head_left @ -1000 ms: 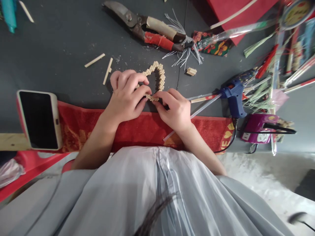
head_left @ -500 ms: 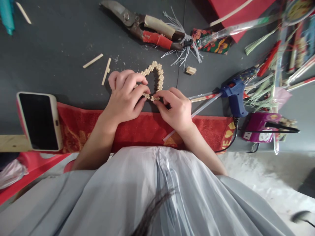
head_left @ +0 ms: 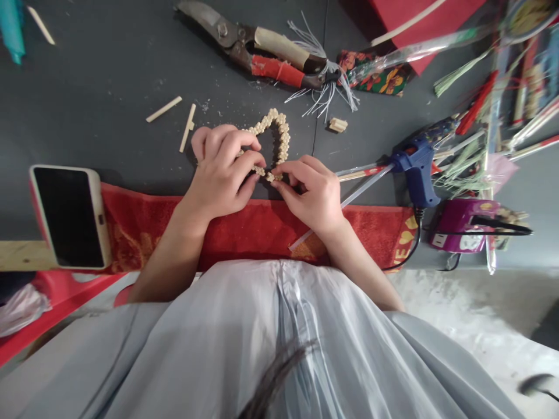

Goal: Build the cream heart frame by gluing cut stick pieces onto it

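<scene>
A gap now separates two ends of the beaded loop (head_left: 283, 138) at the center of the frame; one second earlier this section appeared continuous. Both hands keep nearly the same position. The thumb and index fingers of the left hand (head_left: 220, 174) are clamped on one end, and those of the right hand (head_left: 314, 195) on the other.

From here, the left side of the loop is largely hidden behind the left hand, and the exact contact of its fingertips is hard to make out. The frame edge cuts off a teal object (head_left: 12, 32) at upper left and a tape roll (head_left: 530, 17) at upper right.

The dark gray tabletop (head_left: 109, 87) bears pruning shears (head_left: 279, 67) at upper center and a blue glue gun (head_left: 419, 169) at right. A red towel (head_left: 244, 233) lies along the near edge, beside a phone (head_left: 65, 215) at left. Pale floor (head_left: 454, 314) shows at lower right.
</scene>
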`<state>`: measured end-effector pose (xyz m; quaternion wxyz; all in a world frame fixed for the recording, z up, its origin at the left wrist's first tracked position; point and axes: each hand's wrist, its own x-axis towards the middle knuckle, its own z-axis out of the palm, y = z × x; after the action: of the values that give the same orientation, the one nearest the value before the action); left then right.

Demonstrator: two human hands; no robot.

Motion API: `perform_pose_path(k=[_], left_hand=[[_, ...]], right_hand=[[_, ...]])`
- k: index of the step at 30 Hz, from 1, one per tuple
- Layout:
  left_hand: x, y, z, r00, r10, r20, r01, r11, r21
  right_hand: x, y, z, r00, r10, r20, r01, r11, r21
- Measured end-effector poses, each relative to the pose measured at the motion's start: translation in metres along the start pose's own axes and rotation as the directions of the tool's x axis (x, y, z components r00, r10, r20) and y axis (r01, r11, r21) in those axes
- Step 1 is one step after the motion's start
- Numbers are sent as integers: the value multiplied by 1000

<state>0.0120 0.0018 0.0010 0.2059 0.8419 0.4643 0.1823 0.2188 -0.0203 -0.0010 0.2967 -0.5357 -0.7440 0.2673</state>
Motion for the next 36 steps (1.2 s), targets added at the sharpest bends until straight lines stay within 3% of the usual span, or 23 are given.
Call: perform_pose_path(k=[36], left_hand=[[1,0,3,999,-38,5,38,999,15]], right_hand=[[2,-10,-3,997,9,75,1,991,-135]])
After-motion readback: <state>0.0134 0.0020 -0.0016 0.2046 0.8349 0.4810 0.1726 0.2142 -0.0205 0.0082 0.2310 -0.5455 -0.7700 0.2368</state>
